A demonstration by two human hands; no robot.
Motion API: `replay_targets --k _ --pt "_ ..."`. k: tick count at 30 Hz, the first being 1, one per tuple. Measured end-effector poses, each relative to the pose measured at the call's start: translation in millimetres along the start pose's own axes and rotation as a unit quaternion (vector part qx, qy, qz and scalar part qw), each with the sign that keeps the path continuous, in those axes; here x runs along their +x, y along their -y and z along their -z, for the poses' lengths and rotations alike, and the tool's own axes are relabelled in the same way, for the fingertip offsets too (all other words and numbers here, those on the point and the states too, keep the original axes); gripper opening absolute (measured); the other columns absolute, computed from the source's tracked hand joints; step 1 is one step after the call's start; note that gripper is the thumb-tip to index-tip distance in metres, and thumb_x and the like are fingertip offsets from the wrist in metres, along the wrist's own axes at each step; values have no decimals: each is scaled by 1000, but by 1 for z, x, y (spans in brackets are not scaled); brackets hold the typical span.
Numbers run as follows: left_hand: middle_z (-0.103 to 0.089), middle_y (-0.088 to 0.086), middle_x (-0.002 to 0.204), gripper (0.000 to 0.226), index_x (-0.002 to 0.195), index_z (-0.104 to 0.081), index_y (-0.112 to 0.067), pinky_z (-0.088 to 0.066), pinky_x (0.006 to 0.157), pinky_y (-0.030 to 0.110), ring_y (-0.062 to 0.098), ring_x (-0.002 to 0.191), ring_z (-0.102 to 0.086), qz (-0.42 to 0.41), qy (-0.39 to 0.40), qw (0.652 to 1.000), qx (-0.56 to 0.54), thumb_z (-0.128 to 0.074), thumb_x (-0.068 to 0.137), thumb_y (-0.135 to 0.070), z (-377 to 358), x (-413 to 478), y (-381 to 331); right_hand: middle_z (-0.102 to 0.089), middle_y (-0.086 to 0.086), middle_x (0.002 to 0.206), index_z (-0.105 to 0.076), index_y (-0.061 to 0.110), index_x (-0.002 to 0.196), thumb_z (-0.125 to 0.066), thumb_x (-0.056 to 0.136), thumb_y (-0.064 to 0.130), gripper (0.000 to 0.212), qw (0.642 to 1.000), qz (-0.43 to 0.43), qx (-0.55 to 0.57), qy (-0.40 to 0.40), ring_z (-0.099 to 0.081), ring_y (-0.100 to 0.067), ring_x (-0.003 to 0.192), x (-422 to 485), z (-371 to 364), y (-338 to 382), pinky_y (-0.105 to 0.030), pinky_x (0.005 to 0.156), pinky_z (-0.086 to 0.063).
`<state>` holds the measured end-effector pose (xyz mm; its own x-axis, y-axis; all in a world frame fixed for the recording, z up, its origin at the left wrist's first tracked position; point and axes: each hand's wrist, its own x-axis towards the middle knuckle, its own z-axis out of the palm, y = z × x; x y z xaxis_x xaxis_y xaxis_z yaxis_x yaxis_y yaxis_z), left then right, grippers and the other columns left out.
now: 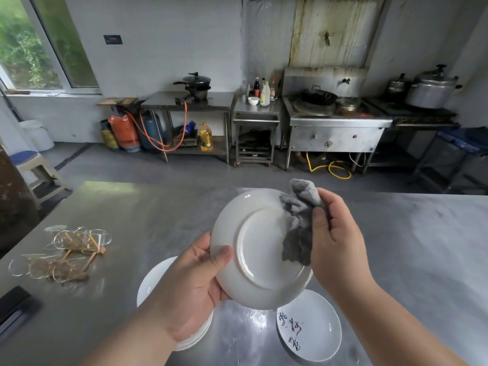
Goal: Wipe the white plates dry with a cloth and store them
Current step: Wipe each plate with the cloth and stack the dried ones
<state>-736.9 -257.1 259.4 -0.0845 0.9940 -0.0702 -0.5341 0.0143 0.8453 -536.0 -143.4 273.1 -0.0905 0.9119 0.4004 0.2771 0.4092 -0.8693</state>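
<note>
Here we are at the brushed stainless-steel table (126, 207), and both hands are busy. The left hand (195, 276) grips a round white ceramic plate (253, 249) by its lower left edge: the thumb is clamped over the rim and the other fingers are tucked out of sight behind it. The plate is up in the air above the table, tilted, its underside and raised foot ring turned to the camera.

Over to the right hand (338, 239): its fingers are curled round a crumpled grey terry cloth (298, 220), and it presses that cloth against the right part of the plate's underside. One fold of cloth pokes up past the plate's top rim.

Down on the table, a stack of plain white plates (155, 281) sits beneath the left wrist, partly hidden by it. Near it, lower right, a single white plate with dark brush lettering (314, 326) lies face up, apart from the stack, with a wet, shiny patch of steel between the two.

Far left on the table there is a loose heap of clear gold-rimmed discs with wooden sticks (66, 252).

Across the grey floor, a steel wok stove (335, 122) carries a black wok (318, 96), and a yellow oil bottle (206, 137) stands on a low shelf.
</note>
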Motion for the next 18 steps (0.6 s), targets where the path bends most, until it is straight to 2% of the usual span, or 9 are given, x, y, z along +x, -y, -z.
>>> replay_targets --k 2,4,5,6,7,9,12,15,18 --pt "-74 15 125 46 129 -73 -20 -62 67 38 25 103 -75 -14 -2 1000 -5 -74 83 -24 1 1 -7 -74 16 108 -62 48 124 -42 105 36 30 998 13 66 -19 -69 -9 100 3 7 0 -42 84 -59" --pt "-75 14 122 46 128 -73 -19 -62 64 36 24 99 -75 -22 2 1000 -12 -76 82 -24 1 2 -12 -73 17 115 -60 46 133 -38 104 41 36 997 49 62 13 -70 -11 103 1 13 0 -46 89 -59" --pt "-75 15 123 47 128 -73 -19 -62 64 36 24 99 -76 -23 7 1000 -15 -79 82 -24 0 2 -14 -67 25 129 -54 48 140 -36 105 44 40 995 89 4 48 -64 -6 119 -2 13 3 -41 101 -53" --pt "-75 16 123 49 129 -72 -17 -63 64 36 25 99 -76 -24 16 999 -19 -83 82 -25 -1 2 -15 -53 28 149 -46 45 150 -32 106 48 46 983 138 -73 94 -48 -4 141 -6 12 5 -36 118 -39" --pt "-74 16 123 51 131 -71 -16 -63 64 36 25 100 -76 -25 27 999 -22 -85 83 -25 -2 3 -15 -36 20 165 -37 39 159 -28 108 54 54 959 184 -162 143 -26 -9 157 -10 9 6 -37 128 -21" --pt "-74 18 124 47 130 -71 -15 -63 65 37 26 101 -76 -27 30 999 -18 -81 85 -24 -7 5 -14 -14 -2 174 -27 17 165 -19 107 63 74 902 218 -333 168 1 -26 162 -15 3 6 -49 131 -2" --pt "-71 21 129 47 130 -71 -17 -63 72 42 31 108 -74 -29 4 1000 1 -74 84 -27 -11 7 -9 -3 -13 175 -27 5 163 -10 101 64 87 855 164 -471 141 6 -35 161 -16 -2 21 -45 129 8" --pt "-68 24 134 47 136 -67 -15 -62 80 44 35 114 -72 -27 18 999 -18 -70 90 -26 -14 8 -6 13 -5 174 -1 8 166 2 93 77 101 886 140 -411 162 6 -23 161 -22 -9 22 -28 126 9" --pt "-69 25 132 46 134 -68 -15 -62 80 42 33 110 -74 -29 15 999 -22 -71 90 -26 -15 9 -7 18 -3 172 17 15 161 -6 93 83 99 912 159 -327 188 16 -18 160 -32 -14 16 -33 131 1"
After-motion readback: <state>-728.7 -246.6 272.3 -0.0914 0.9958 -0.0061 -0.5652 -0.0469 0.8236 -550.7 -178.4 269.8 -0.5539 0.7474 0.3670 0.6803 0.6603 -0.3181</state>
